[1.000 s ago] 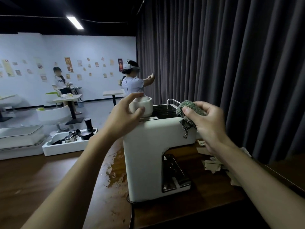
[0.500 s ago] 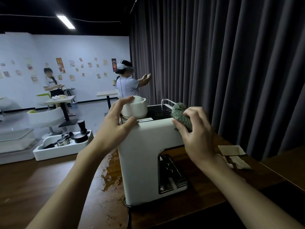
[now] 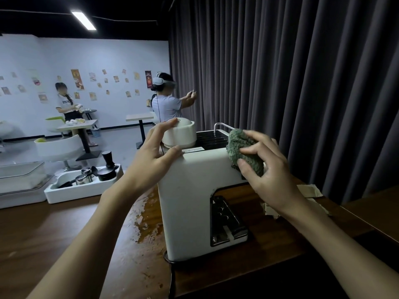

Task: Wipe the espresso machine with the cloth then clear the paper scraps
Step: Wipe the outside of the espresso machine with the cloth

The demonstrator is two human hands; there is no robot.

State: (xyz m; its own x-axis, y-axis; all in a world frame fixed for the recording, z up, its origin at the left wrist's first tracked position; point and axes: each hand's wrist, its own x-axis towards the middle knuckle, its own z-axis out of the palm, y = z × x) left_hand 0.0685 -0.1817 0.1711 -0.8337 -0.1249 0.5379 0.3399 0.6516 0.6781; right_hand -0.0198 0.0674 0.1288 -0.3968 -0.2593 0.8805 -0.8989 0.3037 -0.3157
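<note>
Right fingers (image 3: 253, 150) curled round the bunched green knitted cloth (image 3: 241, 145), pressing it to the upper right edge of the white boxy espresso machine (image 3: 190, 190); right hand (image 3: 274, 171) just beside that edge; left fingers (image 3: 164, 130) straight, touching the round white cap (image 3: 183, 134) on top; left hand (image 3: 151, 162) rests on the machine's top left corner; torn beige paper scraps (image 3: 308, 189) lie on the dark wooden counter (image 3: 269, 244), right of the machine.

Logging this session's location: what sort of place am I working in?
Probably a café-style training room: an espresso machine on a wooden counter, a tray of barista tools, small tables and food posters.
</note>
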